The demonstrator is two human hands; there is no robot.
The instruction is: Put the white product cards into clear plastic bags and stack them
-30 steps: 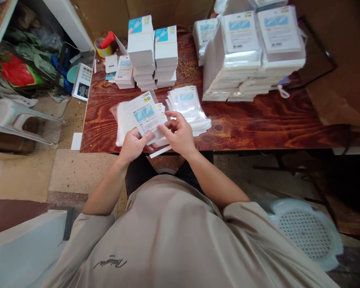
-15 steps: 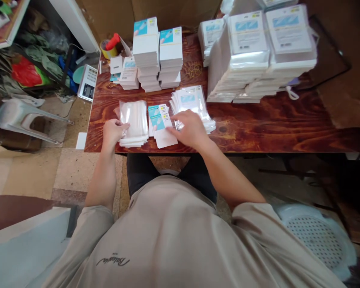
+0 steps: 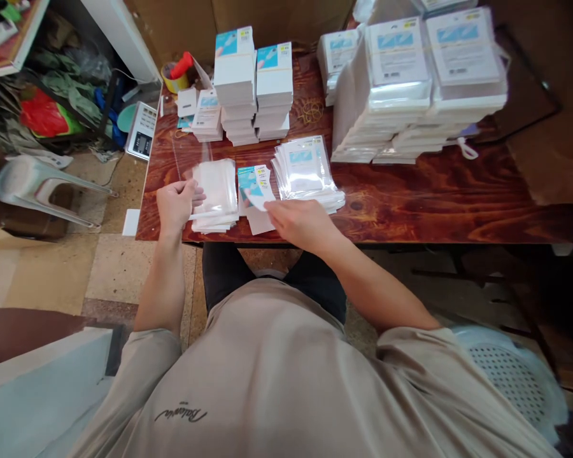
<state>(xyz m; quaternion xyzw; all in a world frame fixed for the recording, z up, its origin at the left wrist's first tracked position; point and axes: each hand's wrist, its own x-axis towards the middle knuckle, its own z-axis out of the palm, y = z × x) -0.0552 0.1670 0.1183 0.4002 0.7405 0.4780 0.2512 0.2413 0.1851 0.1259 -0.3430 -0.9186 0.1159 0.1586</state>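
My left hand (image 3: 174, 203) lifts a clear plastic sleeve (image 3: 191, 159) off the pile of empty sleeves (image 3: 217, 194) near the front left of the wooden table (image 3: 410, 197). My right hand (image 3: 298, 219) pinches the corner of a printed blue-and-white card (image 3: 254, 184) on the small card pile just right of the sleeves. A heap of filled, bagged cards (image 3: 308, 172) lies right of that, beyond my right hand.
Two tall card stacks (image 3: 253, 83) and a lower one (image 3: 205, 117) stand at the back. Big stacks of packed bundles (image 3: 420, 83) fill the back right. A tape roll (image 3: 174, 79), rubber bands (image 3: 310, 111), a scale (image 3: 141, 130) and plastic stools (image 3: 510, 375) are around.
A second ago both hands held a card and sleeve together. The right hand set it on the bagged heap and came back to the card pile; the left hand took a fresh sleeve.
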